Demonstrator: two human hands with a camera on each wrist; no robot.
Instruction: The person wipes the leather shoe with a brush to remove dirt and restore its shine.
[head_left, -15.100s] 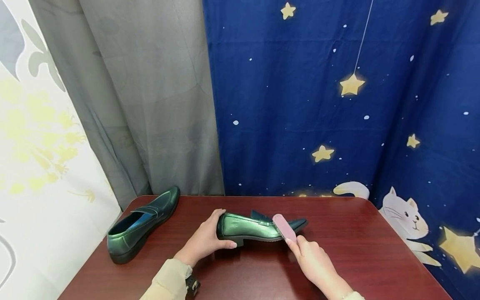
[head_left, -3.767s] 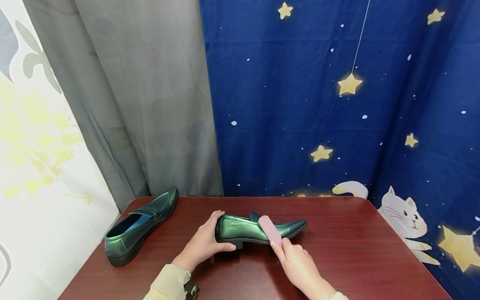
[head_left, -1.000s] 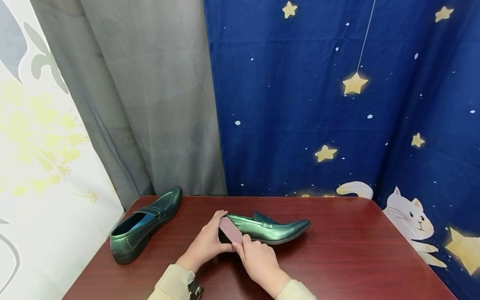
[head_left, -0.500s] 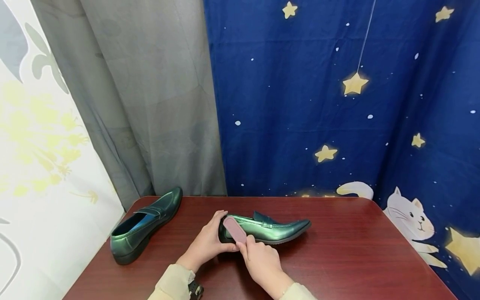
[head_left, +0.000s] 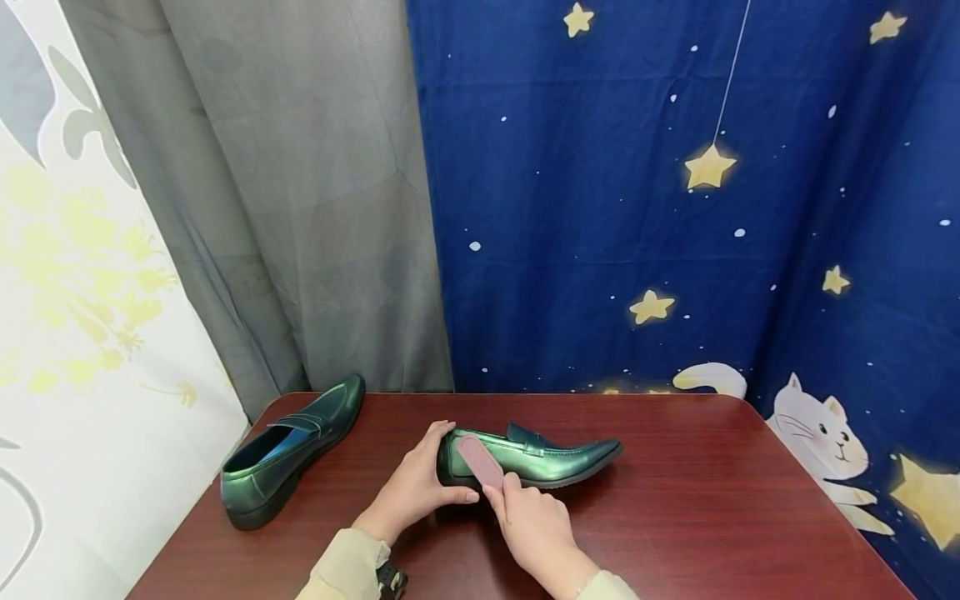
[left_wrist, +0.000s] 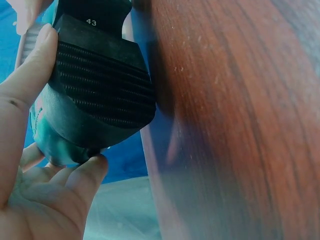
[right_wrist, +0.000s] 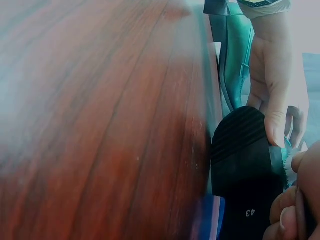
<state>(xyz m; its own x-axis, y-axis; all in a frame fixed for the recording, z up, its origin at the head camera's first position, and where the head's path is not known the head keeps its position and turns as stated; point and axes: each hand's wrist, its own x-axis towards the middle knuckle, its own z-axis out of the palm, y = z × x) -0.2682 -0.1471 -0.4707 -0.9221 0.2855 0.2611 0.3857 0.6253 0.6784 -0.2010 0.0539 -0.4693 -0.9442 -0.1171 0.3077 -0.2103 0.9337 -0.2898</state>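
Note:
A shiny green loafer (head_left: 517,460) lies tilted on its side on the table, toe to the right and sole towards me. My left hand (head_left: 415,479) grips it round the heel, thumb along the sole edge and fingers behind the back. In my right hand (head_left: 534,529) is a pink-backed brush (head_left: 480,461), held by its handle. Its head lies over the side of the loafer near the heel. Pale bristles (right_wrist: 289,167) show against the upper in the right wrist view. The ridged black heel (left_wrist: 105,82) faces the left wrist camera, with "43" printed beside it.
The matching green loafer (head_left: 292,450) stands upright at the table's left edge, toe pointing to the back. Under everything is a red-brown wooden table (head_left: 712,500). A grey curtain (head_left: 315,208) and a blue star-patterned curtain (head_left: 570,208) hang behind it.
The brush has travelled from near the toe, over the middle of the loafer, to its heel end. In the last second it slid slightly right. My left hand keeps its grip.

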